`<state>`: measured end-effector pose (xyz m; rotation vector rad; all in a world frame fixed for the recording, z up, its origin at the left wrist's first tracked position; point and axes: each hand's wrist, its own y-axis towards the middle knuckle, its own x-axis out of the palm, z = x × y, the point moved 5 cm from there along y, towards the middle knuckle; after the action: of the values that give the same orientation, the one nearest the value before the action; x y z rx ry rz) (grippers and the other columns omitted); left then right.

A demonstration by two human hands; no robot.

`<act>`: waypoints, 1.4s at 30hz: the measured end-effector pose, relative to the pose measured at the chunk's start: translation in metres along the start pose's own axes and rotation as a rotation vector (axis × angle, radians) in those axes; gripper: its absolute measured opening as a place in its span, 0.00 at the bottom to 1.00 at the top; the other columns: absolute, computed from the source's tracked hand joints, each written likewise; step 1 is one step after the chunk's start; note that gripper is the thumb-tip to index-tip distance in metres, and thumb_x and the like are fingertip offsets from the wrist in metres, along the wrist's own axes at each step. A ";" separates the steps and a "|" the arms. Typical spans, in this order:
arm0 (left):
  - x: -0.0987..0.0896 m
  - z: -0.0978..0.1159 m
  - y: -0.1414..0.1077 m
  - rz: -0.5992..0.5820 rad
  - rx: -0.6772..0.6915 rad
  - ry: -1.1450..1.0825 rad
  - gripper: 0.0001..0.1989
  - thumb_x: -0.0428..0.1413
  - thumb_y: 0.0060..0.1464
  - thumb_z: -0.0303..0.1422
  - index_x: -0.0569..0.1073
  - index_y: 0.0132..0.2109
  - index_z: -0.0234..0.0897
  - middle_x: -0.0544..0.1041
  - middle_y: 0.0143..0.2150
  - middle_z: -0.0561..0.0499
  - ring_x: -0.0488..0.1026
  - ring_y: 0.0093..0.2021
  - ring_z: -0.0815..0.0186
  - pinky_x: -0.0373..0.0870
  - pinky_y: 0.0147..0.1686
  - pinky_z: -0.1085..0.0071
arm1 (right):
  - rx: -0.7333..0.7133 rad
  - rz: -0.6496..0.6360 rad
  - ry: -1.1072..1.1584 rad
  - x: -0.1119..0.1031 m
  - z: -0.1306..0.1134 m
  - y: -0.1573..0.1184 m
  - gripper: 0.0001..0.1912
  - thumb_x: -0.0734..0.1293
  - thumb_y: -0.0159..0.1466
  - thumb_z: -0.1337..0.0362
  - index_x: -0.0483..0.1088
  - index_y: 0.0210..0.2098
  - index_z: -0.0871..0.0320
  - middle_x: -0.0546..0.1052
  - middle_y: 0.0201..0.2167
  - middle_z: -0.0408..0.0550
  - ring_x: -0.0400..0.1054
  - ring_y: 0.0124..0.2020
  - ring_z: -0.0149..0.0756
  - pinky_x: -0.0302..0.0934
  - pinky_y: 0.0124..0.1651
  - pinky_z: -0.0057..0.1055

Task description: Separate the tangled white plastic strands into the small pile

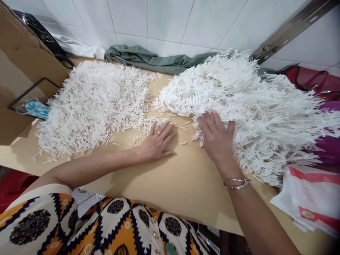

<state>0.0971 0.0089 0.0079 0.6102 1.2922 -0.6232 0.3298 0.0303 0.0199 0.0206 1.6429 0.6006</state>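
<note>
Patterned top (pixel 127 226) closest to you. Left hand (pixel 156 142) open, palm-down on table (pixel 170 187), fingertips at loose white pieces (pixel 99 102) ahead-left. Right hand (pixel 217 136) spread, nothing clenched, on white bunch (pixel 255 109) extending ahead-right of it.

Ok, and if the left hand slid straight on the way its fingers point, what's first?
Left hand: likely the few loose white bits just past its fingertips, then the near edge of the right-side white pile. Depth from one view is unclear; it looks flat on the surface.
</note>
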 end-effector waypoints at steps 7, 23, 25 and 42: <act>0.019 0.059 0.032 -0.009 0.377 -0.021 0.35 0.44 0.75 0.45 0.58 0.77 0.24 0.59 0.80 0.36 0.56 0.81 0.51 0.48 0.82 0.51 | 0.044 0.053 -0.060 -0.004 0.035 0.038 0.24 0.52 0.80 0.61 0.77 0.62 0.50 0.72 0.72 0.53 0.52 0.81 0.45 0.36 0.77 0.63; -0.008 -0.087 0.098 0.058 -0.112 -0.055 0.27 0.39 0.76 0.42 0.79 0.60 0.34 0.81 0.61 0.38 0.71 0.69 0.50 0.46 0.78 0.43 | 0.063 0.155 -0.097 -0.001 0.052 0.045 0.24 0.53 0.79 0.58 0.82 0.48 0.49 0.79 0.65 0.55 0.58 0.78 0.52 0.37 0.72 0.68; -0.015 -0.112 0.087 0.121 -0.165 -0.094 0.27 0.40 0.75 0.43 0.76 0.65 0.39 0.75 0.69 0.39 0.66 0.73 0.49 0.53 0.75 0.43 | 0.064 0.159 -0.080 -0.008 0.042 0.041 0.23 0.53 0.79 0.60 0.81 0.51 0.48 0.78 0.67 0.53 0.57 0.79 0.52 0.38 0.72 0.66; -0.045 -0.163 0.088 -0.040 -0.482 -0.057 0.29 0.44 0.71 0.30 0.61 0.75 0.22 0.72 0.70 0.27 0.70 0.71 0.50 0.62 0.72 0.57 | -0.132 -0.434 0.158 -0.053 -0.142 0.034 0.18 0.61 0.77 0.64 0.76 0.60 0.64 0.82 0.59 0.63 0.76 0.58 0.53 0.64 0.58 0.50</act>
<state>0.0432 0.1902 0.0297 0.1696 1.3417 -0.3377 0.1966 -0.0109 0.0873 -0.4785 1.6869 0.3813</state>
